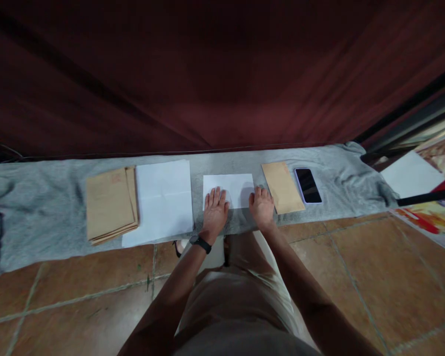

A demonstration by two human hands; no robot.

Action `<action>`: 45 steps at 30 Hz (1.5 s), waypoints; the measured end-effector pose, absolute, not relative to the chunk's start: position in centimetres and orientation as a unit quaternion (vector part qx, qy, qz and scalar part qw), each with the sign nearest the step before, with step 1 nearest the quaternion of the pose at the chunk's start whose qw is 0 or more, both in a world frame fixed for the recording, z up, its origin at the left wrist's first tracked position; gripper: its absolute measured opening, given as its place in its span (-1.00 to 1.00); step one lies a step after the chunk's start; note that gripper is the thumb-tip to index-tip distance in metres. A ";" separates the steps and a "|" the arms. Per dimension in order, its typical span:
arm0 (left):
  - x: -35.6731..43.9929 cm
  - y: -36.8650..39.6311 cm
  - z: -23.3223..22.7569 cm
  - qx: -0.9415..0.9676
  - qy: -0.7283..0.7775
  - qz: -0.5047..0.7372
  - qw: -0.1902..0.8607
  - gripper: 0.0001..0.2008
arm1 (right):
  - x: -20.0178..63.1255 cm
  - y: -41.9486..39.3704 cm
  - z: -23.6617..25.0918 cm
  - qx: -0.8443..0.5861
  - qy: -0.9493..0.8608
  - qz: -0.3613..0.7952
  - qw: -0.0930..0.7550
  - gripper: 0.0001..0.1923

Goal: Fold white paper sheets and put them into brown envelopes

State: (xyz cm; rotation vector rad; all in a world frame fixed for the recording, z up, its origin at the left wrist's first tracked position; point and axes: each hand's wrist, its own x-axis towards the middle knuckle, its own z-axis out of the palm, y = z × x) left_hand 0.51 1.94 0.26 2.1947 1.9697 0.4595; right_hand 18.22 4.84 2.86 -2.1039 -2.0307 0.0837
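A folded white sheet (232, 189) lies flat on a grey cloth (40, 198) spread over the tiled floor (356, 277). The left hand (215, 210) is laid flat on the sheet's near-left part, fingers together and extended, palm down. The right hand (262, 205) is pressed palm down at the sheet's near-right corner, fingers loosely together; nothing is pinched by either hand. A dark wristband (200, 243) is worn on the left wrist.

Progress, as judged: the sheet looks folded to about half size and is being flattened. One brown envelope (282, 187) lies just right of it, apparently unfilled. A stack of white sheets (162, 200) and a pile of brown envelopes (111, 203) sit to the left, so most of the work seems left.

A phone (308, 185) lies screen up, just right of the single envelope. Open cloth is seen far left and far right. The cloth's far edge is met by a dark red curtain (222, 74); the near edge gives onto bare tiles. The room between sheet and envelope is narrow. Printed posters (430, 217) lie at far right.
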 end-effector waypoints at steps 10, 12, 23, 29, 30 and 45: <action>0.7 3.3 0.3 0.766 0.632 0.112 0.038 -0.35 | 11.2 6.8 0.9 -0.552 -0.787 0.112 0.251 -0.52; 0.6 3.7 0.1 0.762 0.639 0.098 0.037 -0.36 | 10.7 7.3 0.2 -0.558 -0.787 0.112 0.236 -0.51; 0.2 3.7 -0.9 0.722 0.681 0.121 0.026 -0.42 | 14.2 7.4 -1.3 -0.581 -0.795 0.050 0.168 -0.46; -1.0 3.0 -0.7 0.697 0.701 0.146 0.025 -0.39 | 16.6 7.2 -1.4 -0.597 -0.786 0.028 0.159 -0.42; -1.2 2.8 -0.8 0.693 0.705 0.150 0.025 -0.39 | 17.0 7.1 -1.4 -0.600 -0.784 0.025 0.159 -0.42; 1.3 7.3 0.8 0.731 0.666 0.140 0.048 -0.42 | 14.2 8.4 1.1 -0.586 -0.781 0.087 0.199 -0.45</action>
